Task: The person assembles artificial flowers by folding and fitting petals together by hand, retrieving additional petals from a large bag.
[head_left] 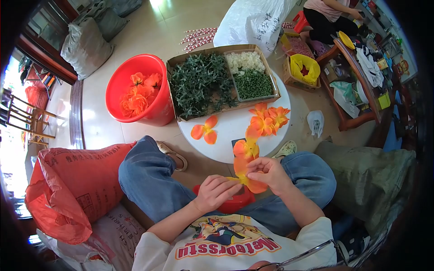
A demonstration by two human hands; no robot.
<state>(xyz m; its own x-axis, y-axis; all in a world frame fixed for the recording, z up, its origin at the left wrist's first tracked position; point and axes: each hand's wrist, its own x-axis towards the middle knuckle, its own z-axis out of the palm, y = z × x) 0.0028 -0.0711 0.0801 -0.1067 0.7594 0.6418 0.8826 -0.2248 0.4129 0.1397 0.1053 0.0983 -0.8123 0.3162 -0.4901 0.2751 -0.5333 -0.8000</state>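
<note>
Above my lap, both hands work at orange-and-yellow artificial flower petals (255, 185). My left hand (216, 195) has its fingers closed at the yellow edge of a petal piece; what exactly lies under the fingertips is partly hidden. With thumb and fingers, my right hand (270, 175) pinches the same petals from the other side. A further artificial flower piece (246, 149) reaches from them to the rim of the round white table (205, 150). On that table lie a loose three-lobed petal piece (209, 130) and a cluster of orange flowers (270, 121).
A cardboard box (184, 115) on the table holds dark green artificial leaves (199, 83) and a clear tray of white pieces (245, 61) and green pieces (253, 85). A red bucket (158, 110) contains orange flowers (138, 97). Sacks flank my legs, including a red sack (83, 180). Another person (332, 16) sits at back right.
</note>
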